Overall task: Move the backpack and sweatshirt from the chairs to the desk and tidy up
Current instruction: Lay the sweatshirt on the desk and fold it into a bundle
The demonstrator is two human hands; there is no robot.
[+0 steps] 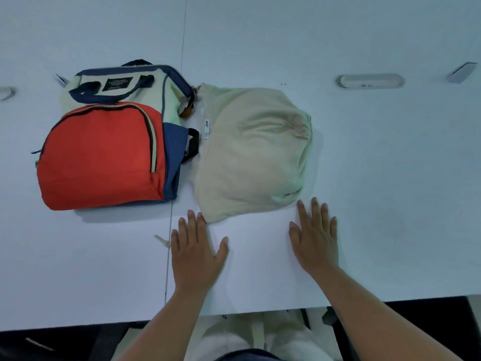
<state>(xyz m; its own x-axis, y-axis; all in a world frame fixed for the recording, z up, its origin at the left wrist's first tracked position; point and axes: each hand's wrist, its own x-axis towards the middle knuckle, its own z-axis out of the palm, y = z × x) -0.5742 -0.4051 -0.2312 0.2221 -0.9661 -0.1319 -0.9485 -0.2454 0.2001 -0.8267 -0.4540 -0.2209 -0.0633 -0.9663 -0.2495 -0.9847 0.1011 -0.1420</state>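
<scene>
Head view, steeply down, close

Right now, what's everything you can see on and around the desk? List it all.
backpack: one, red, navy and cream, lying flat on the desk at left
sweatshirt: one, cream, folded, right of the backpack and against it
desk: one, white, fills most of the view
cable slots: one whole at far right, part of another at the left edge, grey
small flat object: one, grey, far right; too blurred to identify
left hand: open, flat on the desk by the sweatshirt's near left corner
right hand: open, flat by its near right corner
</scene>
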